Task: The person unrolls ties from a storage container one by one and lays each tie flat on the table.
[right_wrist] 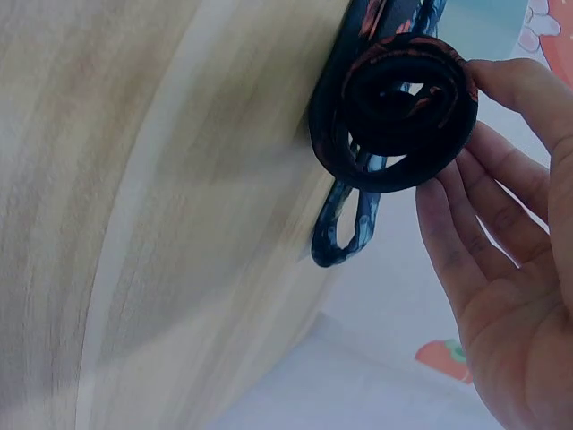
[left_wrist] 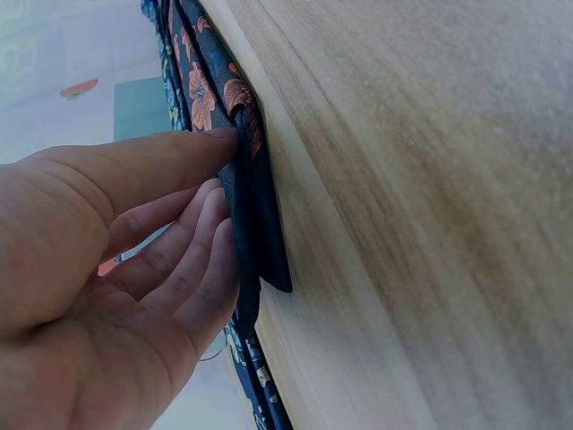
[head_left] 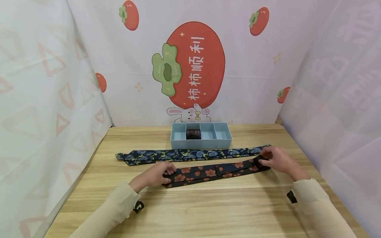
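Note:
A dark necktie with orange flowers stretches between my two hands over the table. At its left end, my left hand pinches it, thumb on the near face and fingers behind. The right end is wound into a loose coil, which my right hand holds between thumb and fingertips. Gaps show between the turns of this coil in the right wrist view. Just behind lies a navy necktie with blue and yellow patterns, folded lengthwise, its right end close to my right hand.
A light blue divided box stands at the back of the wooden table. One compartment holds a dark rolled necktie. Printed cloth walls enclose the table at the back and sides.

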`<control>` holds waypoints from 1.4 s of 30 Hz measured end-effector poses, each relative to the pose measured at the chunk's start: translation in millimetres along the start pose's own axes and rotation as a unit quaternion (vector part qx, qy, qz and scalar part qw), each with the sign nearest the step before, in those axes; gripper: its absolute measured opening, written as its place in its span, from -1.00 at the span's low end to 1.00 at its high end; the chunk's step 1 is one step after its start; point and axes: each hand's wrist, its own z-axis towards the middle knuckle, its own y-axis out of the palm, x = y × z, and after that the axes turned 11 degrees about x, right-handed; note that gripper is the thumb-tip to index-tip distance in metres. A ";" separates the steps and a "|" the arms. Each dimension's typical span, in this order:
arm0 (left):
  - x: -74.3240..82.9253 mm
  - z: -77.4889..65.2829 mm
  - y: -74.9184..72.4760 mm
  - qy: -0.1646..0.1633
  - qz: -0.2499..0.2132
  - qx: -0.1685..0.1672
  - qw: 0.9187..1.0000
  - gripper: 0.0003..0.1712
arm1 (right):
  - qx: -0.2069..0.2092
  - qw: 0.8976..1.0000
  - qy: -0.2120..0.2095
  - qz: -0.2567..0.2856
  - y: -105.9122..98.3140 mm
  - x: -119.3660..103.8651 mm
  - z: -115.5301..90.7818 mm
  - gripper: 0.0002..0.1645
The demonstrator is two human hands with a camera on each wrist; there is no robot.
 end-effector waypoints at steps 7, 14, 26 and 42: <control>-1.0 -1.6 -1.2 0.007 -0.006 0.001 1.000 -0.62 | 0.002 1.000 0.020 0.012 -5.7 11.0 -0.8 -0.75; -5.6 -4.5 -3.0 0.009 0.000 0.008 1.000 -0.63 | 0.009 0.999 0.043 0.012 -8.8 19.0 -5.3 -0.73; -18.5 -8.5 -7.3 0.026 0.017 0.009 0.999 -0.62 | 0.021 0.998 0.057 0.013 -9.2 21.0 -7.9 -0.67; -22.7 -16.3 -12.9 0.024 0.022 0.015 0.999 -0.61 | 0.002 0.999 -0.035 -0.024 10.7 -17.2 6.4 -0.74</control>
